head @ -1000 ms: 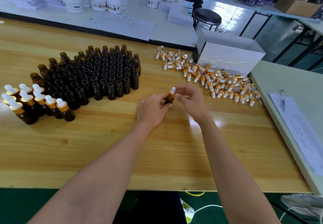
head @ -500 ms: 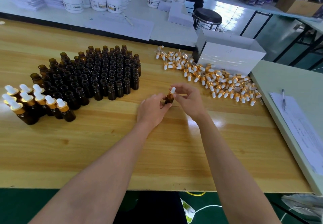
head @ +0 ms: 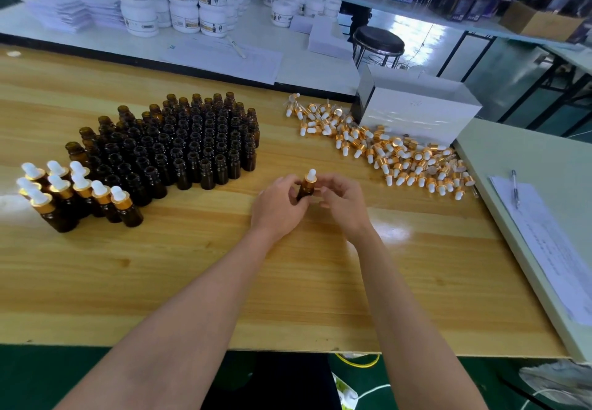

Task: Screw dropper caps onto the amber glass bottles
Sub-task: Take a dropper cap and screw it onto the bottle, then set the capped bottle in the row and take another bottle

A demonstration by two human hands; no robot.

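Observation:
An amber glass bottle [head: 305, 189] stands between my hands at the middle of the wooden table [head: 192, 268]. My left hand [head: 277, 206] grips its body. My right hand [head: 344, 203] curls its fingers at the gold dropper cap [head: 310, 178], whose white bulb points up. Several uncapped amber bottles [head: 179, 147] stand packed together at the left. Several capped bottles [head: 77, 195] stand in a group at the far left. A heap of loose dropper caps [head: 384, 150] lies to the right.
A white box [head: 416, 111] stands behind the cap heap. A pale side table with papers [head: 551, 243] and a pen [head: 515, 187] adjoins on the right. White jars [head: 179, 2] and a stool [head: 379, 41] are beyond the far edge.
My right hand's fingers have shifted around the cap, curling closer over it. The bottle and my left hand stay in the same spot.

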